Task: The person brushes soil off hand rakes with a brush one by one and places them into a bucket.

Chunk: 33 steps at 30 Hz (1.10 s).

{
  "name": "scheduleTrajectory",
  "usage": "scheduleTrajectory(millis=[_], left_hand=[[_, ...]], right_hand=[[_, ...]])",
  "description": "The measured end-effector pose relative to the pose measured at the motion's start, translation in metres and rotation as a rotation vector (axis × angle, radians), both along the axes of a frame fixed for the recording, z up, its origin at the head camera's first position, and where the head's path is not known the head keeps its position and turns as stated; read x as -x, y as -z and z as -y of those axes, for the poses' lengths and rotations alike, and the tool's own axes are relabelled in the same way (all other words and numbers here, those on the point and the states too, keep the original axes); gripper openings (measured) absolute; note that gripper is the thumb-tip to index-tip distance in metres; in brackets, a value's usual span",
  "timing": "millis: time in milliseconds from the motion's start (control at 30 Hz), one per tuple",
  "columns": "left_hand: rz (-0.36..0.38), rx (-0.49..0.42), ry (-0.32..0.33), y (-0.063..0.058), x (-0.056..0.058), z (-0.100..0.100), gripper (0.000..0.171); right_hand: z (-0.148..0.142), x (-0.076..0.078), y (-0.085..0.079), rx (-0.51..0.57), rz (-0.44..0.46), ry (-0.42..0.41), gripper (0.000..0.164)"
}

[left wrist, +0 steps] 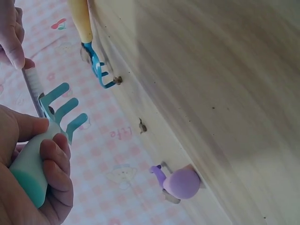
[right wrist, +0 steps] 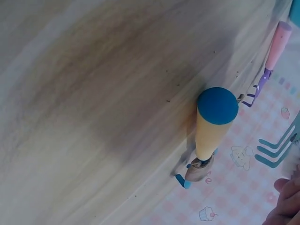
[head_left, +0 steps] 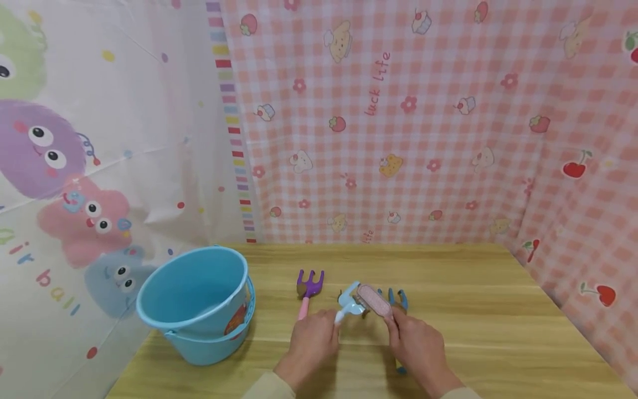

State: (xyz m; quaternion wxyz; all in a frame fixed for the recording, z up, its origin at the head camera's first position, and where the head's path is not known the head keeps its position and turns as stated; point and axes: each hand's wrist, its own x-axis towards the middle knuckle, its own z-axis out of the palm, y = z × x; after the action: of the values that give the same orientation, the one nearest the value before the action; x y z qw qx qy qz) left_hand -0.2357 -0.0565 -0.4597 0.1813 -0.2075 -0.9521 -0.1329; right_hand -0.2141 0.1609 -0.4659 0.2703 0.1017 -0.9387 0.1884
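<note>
My left hand (head_left: 311,341) grips the handle of a light blue toy hand rake (head_left: 351,302), its tines angled upward. In the left wrist view the fingers curl round the rake's pale handle (left wrist: 35,161). My right hand (head_left: 421,346) holds a small brush (head_left: 375,300) with a pinkish back by its handle. The brush's bristle side is against the rake's head. Beneath my right hand lies a blue rake with a yellow handle (right wrist: 213,133), partly hidden in the head view. Left of the held rake, a purple rake (head_left: 312,285) with a pink handle lies on the table.
A light blue bucket (head_left: 194,332) with its handle lowered stands at the left on the wooden table (head_left: 498,332). Brown bits (left wrist: 142,125) and dark specks lie on the tabletop. Patterned cloths (head_left: 379,183) hang behind and at both sides.
</note>
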Motion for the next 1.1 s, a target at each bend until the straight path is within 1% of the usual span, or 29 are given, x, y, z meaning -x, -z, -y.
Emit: scheduleTrajectory(millis=[100, 233, 300, 333, 400, 433, 500, 633, 667, 700, 767, 833, 900, 967, 1033, 1100], left_hand=[[-0.009, 0.009, -0.002, 0.002, 0.000, 0.000, 0.012], [-0.024, 0.013, -0.006, 0.003, 0.000, 0.001, 0.012], [-0.029, 0.015, -0.003, 0.003, 0.000, 0.002, 0.012], [-0.027, 0.015, 0.000, 0.004, 0.000, 0.002, 0.013], [-0.028, 0.022, 0.004, 0.004, 0.000, 0.003, 0.013], [-0.028, 0.027, 0.007, 0.004, -0.001, 0.003, 0.013], [-0.032, 0.038, 0.010, 0.003, -0.001, 0.004, 0.013], [-0.047, 0.069, 0.013, 0.004, -0.003, 0.004, 0.012], [-0.049, 0.073, 0.013, 0.004, -0.003, 0.003, 0.012], [-0.046, 0.074, 0.012, 0.004, -0.003, 0.003, 0.011], [-0.041, 0.068, 0.012, 0.003, -0.003, 0.002, 0.011], [-0.030, 0.062, 0.008, 0.002, -0.002, 0.002, 0.011], [-0.018, 0.051, -0.001, 0.001, -0.001, 0.003, 0.011], [-0.007, 0.037, -0.007, 0.001, -0.001, 0.004, 0.010], [0.002, 0.026, -0.009, 0.001, -0.001, 0.005, 0.011], [0.003, 0.015, -0.011, 0.002, -0.001, 0.007, 0.012]], right_hand=[[0.001, 0.001, 0.002, -0.034, -0.036, 0.018, 0.014], [0.002, 0.004, 0.005, -0.099, -0.153, 0.013, 0.020], [0.003, 0.005, 0.006, -0.123, -0.190, 0.014, 0.021], [0.003, 0.006, 0.007, -0.125, -0.193, 0.018, 0.021], [0.003, 0.007, 0.006, -0.126, -0.174, 0.032, 0.020], [0.003, 0.007, 0.005, -0.119, -0.149, 0.038, 0.019], [0.001, 0.008, 0.003, -0.103, -0.092, 0.055, 0.019], [-0.004, 0.011, -0.003, -0.078, 0.034, 0.073, 0.026], [-0.005, 0.011, -0.005, -0.067, 0.051, 0.080, 0.029], [-0.005, 0.011, -0.006, -0.054, 0.048, 0.084, 0.028], [-0.003, 0.010, -0.008, -0.032, 0.010, 0.069, 0.024], [0.001, 0.008, -0.009, -0.038, -0.089, 0.010, 0.022], [0.005, 0.005, -0.006, -0.080, -0.194, -0.076, 0.022], [0.007, 0.003, -0.002, -0.145, -0.259, -0.137, 0.022], [0.007, 0.001, 0.002, -0.197, -0.285, -0.147, 0.024], [0.005, 0.003, 0.006, -0.218, -0.284, -0.121, 0.022]])
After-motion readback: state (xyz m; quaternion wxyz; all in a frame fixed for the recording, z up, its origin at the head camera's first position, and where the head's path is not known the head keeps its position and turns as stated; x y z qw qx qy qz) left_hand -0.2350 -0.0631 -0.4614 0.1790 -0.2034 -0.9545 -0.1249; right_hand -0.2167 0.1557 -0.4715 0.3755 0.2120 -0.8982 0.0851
